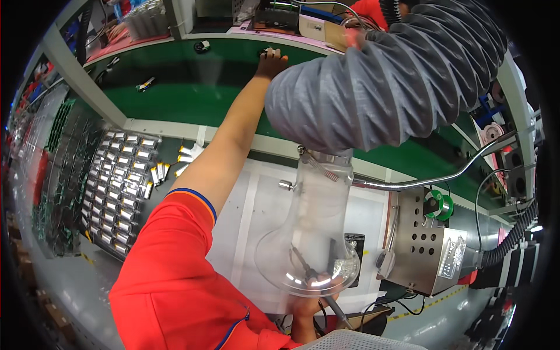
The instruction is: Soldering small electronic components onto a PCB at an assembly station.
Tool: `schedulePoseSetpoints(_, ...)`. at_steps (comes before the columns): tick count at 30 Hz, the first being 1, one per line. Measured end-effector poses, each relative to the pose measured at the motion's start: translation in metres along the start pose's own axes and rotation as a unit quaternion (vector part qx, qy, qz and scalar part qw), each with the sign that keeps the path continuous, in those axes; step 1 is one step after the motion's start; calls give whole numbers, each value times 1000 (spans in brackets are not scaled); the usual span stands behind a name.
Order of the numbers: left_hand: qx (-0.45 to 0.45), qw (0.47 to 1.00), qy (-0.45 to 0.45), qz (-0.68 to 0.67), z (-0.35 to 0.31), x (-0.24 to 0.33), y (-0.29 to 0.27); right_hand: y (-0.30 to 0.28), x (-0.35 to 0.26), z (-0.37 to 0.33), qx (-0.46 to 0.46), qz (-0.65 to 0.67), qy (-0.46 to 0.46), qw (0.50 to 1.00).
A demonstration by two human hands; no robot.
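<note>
My left arm stretches far across to the green conveyor belt (175,76). There my left hand (272,63) has its fingers curled down over a small item, too small to name; one fingertip has an orange cover. Close to my body, my right hand (309,303) is closed round a soldering iron (332,306), its tip pointing up and left. Part of that hand and the iron show through a clear fume hood (318,210), which hangs over the white work mat (245,216). Beside the iron, under the hood, a dark item with a shiny part is hard to make out.
A thick grey duct hose (373,87) fills the upper right. Trays of small silver battery cells (119,186) lie left, with loose cells (159,172) nearby. At right stand a perforated metal box (431,245) and a green solder spool (438,205). Small assemblies (145,84) lie along the belt.
</note>
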State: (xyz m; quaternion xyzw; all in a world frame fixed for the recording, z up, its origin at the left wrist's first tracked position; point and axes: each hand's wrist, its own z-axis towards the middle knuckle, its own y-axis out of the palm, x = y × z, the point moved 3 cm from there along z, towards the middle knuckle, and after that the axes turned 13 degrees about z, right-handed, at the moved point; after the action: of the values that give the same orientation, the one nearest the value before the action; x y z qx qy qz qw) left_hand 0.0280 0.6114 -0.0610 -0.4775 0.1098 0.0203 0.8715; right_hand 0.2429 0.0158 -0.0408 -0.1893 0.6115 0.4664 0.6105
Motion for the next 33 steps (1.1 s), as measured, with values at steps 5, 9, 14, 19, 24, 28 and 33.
schedulePoseSetpoints(5, -34, 955, -17, -294, -45, 74, -60, -14, -2, 7, 55, -22, -27, 998)
schedulePoseSetpoints(9, 93, 987, -57, -119, -20, -125, 35, 17, -18, 3, -86, 56, -15, 995)
schedulePoseSetpoints(14, -213, 977, 6, 21, -100, -15, -114, 7, -25, 12, -36, 7, -27, 999)
schedulePoseSetpoints(19, -220, 969, -81, -82, -149, -89, -136, 12, -26, 3, -59, 62, -30, 996)
schedulePoseSetpoints(24, -35, 954, 50, -292, -203, -81, -211, 9, -25, 2, -39, 44, -39, 998)
schedulePoseSetpoints(28, -14, 938, 96, -332, -290, -77, -312, 9, -24, 1, -27, 55, -55, 997)
schedulePoseSetpoints(33, -95, 916, 75, -383, -387, -65, -368, 3, -18, 5, 32, 56, -94, 993)
